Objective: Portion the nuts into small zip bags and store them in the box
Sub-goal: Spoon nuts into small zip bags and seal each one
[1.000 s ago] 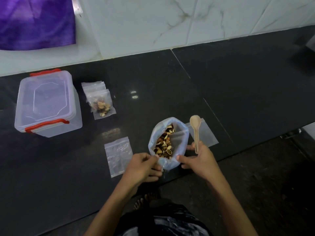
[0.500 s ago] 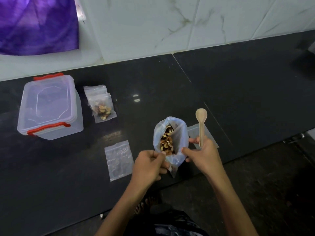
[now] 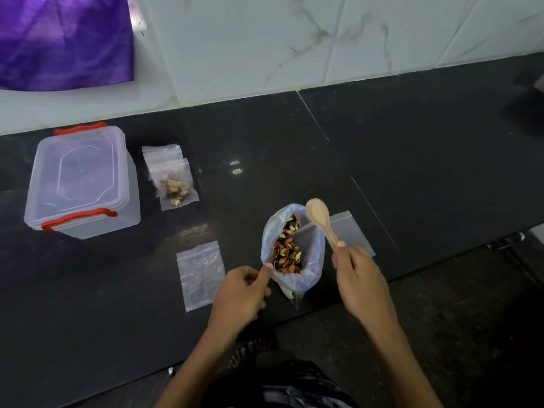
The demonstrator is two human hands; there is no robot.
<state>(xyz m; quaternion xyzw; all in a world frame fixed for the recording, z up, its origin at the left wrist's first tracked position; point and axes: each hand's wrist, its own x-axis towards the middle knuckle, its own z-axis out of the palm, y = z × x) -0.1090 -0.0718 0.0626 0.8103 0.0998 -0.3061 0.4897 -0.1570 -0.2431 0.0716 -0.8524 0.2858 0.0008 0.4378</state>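
A large clear bag of mixed nuts (image 3: 312,260) stands open near the counter's front edge. My left hand (image 3: 241,293) pinches its left rim. My right hand (image 3: 357,278) grips a wooden spoon (image 3: 319,217) by the handle, bowl up over the bag's right side. An empty small zip bag (image 3: 201,275) lies flat left of the nut bag, another (image 3: 351,231) lies behind my right hand. A filled zip bag (image 3: 176,187) rests on further small bags (image 3: 162,151) next to the clear box (image 3: 82,181), whose lid with red clips is on.
The black stone counter (image 3: 412,157) runs to a white tiled wall (image 3: 294,39). A purple cloth (image 3: 64,39) hangs at the upper left. The counter's front edge is just below my hands, with the dark floor and my foot (image 3: 250,351) beneath.
My right hand let go of the nut bag's right rim and swung the spoon over the bag's opening. My left hand still pinches the left rim. The view came closer.
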